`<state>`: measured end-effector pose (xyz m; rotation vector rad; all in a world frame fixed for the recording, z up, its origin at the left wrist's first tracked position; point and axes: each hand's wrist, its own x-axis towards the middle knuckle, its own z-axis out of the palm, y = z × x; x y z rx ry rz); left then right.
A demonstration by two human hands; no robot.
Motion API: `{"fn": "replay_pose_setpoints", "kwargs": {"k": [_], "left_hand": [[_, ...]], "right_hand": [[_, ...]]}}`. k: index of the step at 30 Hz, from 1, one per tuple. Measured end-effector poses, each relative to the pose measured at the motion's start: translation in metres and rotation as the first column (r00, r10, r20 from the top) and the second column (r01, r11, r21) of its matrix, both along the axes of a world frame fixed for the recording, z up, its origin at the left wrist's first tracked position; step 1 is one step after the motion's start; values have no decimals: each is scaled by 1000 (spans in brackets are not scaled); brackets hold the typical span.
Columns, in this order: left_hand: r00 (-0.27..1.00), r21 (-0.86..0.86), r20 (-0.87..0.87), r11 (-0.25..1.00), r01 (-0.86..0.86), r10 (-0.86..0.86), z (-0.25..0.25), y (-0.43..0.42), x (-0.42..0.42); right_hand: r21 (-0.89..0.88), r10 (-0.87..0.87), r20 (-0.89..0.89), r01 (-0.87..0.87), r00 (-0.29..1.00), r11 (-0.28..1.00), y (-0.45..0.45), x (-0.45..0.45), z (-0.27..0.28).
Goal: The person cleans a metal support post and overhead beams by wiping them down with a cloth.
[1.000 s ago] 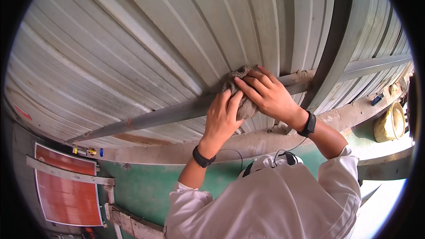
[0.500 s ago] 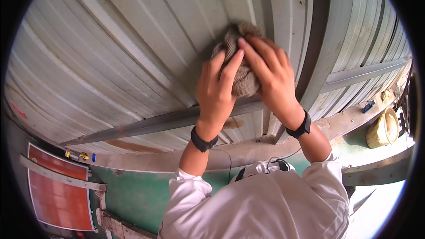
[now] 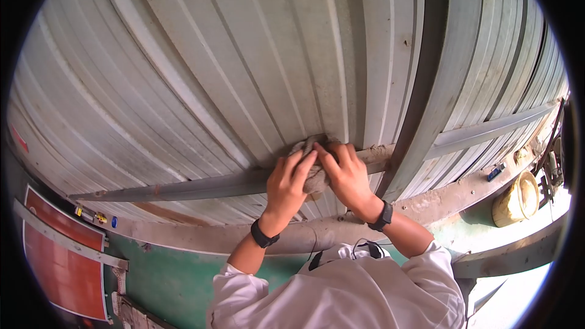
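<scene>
A bunched grey-brown ribbed cloth [image 3: 316, 178] is held between my two hands, against the wall at the horizontal metal rail [image 3: 183, 189]. My left hand [image 3: 286, 184] presses on the cloth's left side with its fingers bent over it. From the right, my right hand [image 3: 348, 176] grips the same cloth, its fingertips close to those of the left. Behind the cloth rises the ribbed metal wall [image 3: 244, 73]. Dust or dirt shows on the rail just right of my right hand. Each wrist wears a dark band.
A thick upright metal post [image 3: 426, 97] stands right of my hands. Beyond it sits a yellowish bucket [image 3: 515, 200] near a small blue object [image 3: 495, 172]. Low on the left is a red panel [image 3: 64, 268] in a frame. A concrete ledge [image 3: 201, 231] runs along the wall's foot above green floor.
Both hands have moved down the wall with the cloth, from the ribbed sheet above the rail to the rail itself. The camera view has shifted slightly.
</scene>
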<state>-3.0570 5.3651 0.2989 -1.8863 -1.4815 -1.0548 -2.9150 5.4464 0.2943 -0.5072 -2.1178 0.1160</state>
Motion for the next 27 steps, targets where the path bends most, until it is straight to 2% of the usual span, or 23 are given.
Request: {"fn": "replay_pose_setpoints", "kwargs": {"k": [3, 6, 8, 10, 12, 14, 16, 19, 23, 27], "left_hand": [[998, 84, 30, 994, -64, 61, 17, -3, -9], [999, 242, 31, 970, -37, 31, 31, 16, -9], [999, 344, 29, 939, 11, -23, 46, 34, 4], [996, 356, 45, 933, 61, -83, 57, 44, 18], [993, 310, 25, 946, 99, -112, 59, 47, 22], [996, 185, 20, 980, 79, -84, 49, 40, 22], [994, 112, 53, 989, 94, -100, 33, 31, 15], [998, 15, 57, 999, 32, -33, 15, 6, -4], [993, 25, 102, 998, -65, 62, 6, -26, -35], [985, 88, 82, 983, -161, 154, 7, -48, -72]], "right_hand": [[49, 64, -40, -62, 997, 997, 4, -19, 17], [179, 34, -89, -18, 995, 984, 12, -14, 49], [183, -40, -158, 69, 987, 981, 16, -3, 69], [137, -112, -205, 142, 972, 980, 16, 7, 78], [147, -165, -202, 196, 965, 969, 18, 13, 71], [99, -195, -185, 216, 963, 971, 16, 13, 55], [104, -168, -166, 187, 972, 977, 10, 8, 38], [63, -65, -85, 71, 994, 995, 1, -9, 19], [47, 44, -66, -41, 997, 998, -19, -51, 14], [100, 112, -22, -109, 993, 989, -34, -91, 24]]}}
